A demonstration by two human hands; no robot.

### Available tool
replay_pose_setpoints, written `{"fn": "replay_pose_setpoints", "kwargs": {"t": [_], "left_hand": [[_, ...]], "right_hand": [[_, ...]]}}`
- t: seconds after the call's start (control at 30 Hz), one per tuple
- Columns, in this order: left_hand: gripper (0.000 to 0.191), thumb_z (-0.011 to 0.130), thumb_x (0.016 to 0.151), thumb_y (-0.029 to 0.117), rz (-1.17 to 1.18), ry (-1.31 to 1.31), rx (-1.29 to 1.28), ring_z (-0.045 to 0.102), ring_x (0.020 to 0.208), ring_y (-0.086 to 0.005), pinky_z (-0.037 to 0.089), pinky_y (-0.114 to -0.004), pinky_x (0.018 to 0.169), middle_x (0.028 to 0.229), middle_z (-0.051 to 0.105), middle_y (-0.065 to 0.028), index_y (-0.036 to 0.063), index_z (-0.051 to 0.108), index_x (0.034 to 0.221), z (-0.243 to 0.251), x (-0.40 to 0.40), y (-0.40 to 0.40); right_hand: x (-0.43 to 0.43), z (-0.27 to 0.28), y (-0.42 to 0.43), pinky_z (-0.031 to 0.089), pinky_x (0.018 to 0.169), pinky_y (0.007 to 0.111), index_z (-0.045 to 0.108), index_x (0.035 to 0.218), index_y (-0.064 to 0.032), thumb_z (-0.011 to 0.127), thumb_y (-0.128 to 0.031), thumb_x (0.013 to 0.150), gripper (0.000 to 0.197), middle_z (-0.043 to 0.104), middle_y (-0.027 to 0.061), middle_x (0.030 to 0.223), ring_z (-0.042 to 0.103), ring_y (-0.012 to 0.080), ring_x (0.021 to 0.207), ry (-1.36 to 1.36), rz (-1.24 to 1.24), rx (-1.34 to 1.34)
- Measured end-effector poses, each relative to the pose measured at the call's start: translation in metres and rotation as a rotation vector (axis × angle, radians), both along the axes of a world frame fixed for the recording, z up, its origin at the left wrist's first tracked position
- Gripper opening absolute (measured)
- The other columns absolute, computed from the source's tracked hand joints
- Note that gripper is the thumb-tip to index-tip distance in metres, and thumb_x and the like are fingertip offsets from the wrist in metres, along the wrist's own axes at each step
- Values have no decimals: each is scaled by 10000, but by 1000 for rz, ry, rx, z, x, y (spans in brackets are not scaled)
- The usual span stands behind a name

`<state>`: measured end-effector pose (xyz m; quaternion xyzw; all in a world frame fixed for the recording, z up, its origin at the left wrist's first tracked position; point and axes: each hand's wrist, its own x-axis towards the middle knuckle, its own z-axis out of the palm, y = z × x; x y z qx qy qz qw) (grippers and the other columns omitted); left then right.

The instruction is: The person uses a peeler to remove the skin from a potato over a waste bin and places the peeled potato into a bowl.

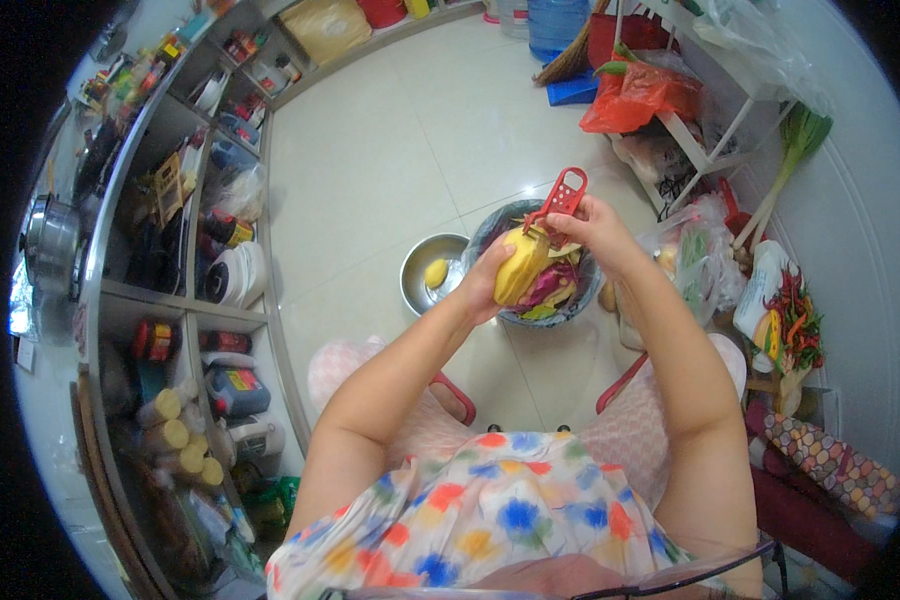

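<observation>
A large peeled yellow potato (520, 271) is gripped in my left hand (484, 283), over a bin (589, 294) lined with a dark bag. My right hand (594, 231) holds a red peeler (567, 192) by its handle. The peeler's head is at the upper end of the potato, and pale strips hang around it. Inside the bin lie purple leaves (553, 289) and peelings. To the left of the bin, a steel bowl (412, 279) contains a small peeled yellow potato (436, 273).
Open shelving (187, 300) with bottles and appliances runs along the left. On the right are a white rack (709, 161), a red plastic bag (637, 96), clear vegetable bags (694, 251), leeks (784, 169) and chillies (795, 319). A blue dustpan (572, 90) and a broom (570, 56) stand farther back.
</observation>
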<state>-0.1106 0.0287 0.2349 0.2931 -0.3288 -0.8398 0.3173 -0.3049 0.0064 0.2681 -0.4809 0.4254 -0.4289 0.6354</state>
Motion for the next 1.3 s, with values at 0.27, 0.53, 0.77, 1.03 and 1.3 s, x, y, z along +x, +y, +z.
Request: {"fn": "replay_pose_setpoints", "kwargs": {"t": [0.27,0.53,0.77,1.03,1.3], "left_hand": [[595,552,755,475,29,0,-74,550,758,-125,470,-249,572,980,534,-34,133,398,1217,7,0,0],[453,420,856,431,44,-10,24,552,739,-159,471,-263,614,979,558,-62,100,449,1164,-2,-3,-11],[456,332,880,449,207,-85,187,538,714,-163,466,-283,618,859,565,-65,77,524,1059,-22,-1,-17],[427,348,885,433,222,-90,271,554,761,-178,493,-304,679,872,562,-71,78,522,1046,-20,-1,-20],[451,215,917,360,256,-52,270,567,936,-217,484,-368,818,1047,569,-98,68,483,1131,-8,-2,-14]], "right_hand": [[-1,-7,-3,481,723,274,549,990,-38,562,-134,844,175,613,56,927,593,136,824,-152,-30,101],[0,-20,-9,500,720,291,516,989,-34,531,-137,871,157,608,79,914,601,155,837,-139,-292,88],[26,-16,8,505,748,311,499,1033,-18,481,-169,903,200,599,95,955,607,182,849,-393,3,156],[8,-61,-14,481,795,340,512,1034,-18,493,-128,881,189,612,99,986,593,184,904,-277,-283,288],[36,-29,10,461,776,273,588,1009,-25,656,-128,775,265,611,46,955,563,121,866,62,43,-49]]}}
